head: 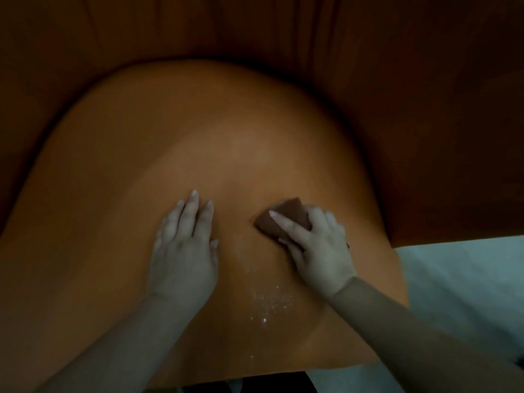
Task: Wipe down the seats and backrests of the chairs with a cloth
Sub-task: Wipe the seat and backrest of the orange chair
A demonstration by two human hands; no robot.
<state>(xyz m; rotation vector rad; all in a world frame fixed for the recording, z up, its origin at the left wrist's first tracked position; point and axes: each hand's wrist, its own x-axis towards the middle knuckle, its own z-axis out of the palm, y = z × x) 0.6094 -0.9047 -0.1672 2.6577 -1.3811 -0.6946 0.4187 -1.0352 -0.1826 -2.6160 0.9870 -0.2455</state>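
Observation:
An orange chair seat fills most of the head view, with the darker orange backrest curving round it at the top. My right hand holds a folded brown cloth and presses it on the seat, right of centre. My left hand lies flat on the seat beside it, fingers straight. Small wet droplets glisten on the seat below the hands.
The backrest wraps down both sides of the seat, darker at the right. A pale floor shows at the lower right past the seat's edge. The scene is dim.

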